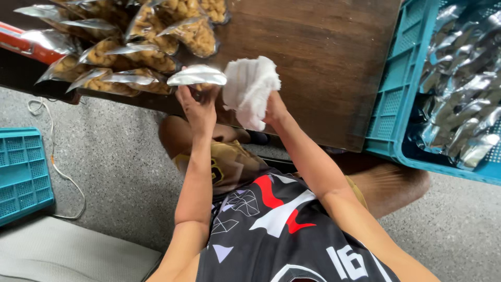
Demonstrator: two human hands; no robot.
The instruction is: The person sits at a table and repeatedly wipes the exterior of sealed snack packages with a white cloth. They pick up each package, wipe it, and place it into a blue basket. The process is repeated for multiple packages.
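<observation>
White cloth [250, 90]: bunched in right hand [272, 108], clenched round it, just beside the pouch
Left hand [197, 107]: arm raised, fingers gripping silver pouch [197, 76] from below, over the wooden table [323, 62] edge
Pile [120, 44]: clear-front foil bags of tan snacks on the table's far left
Teal crate [399, 89]: right side — holds silver pouches
Second teal crate [21, 172]: on floor, left — contents not visible

A silver foil-topped snack pouch [197, 77] sits held up at the near edge of the wooden table, its shiny sealed end facing the camera. Just beside it, a crumpled white cloth [250, 90] hangs bunched, nearly touching the pouch.
</observation>
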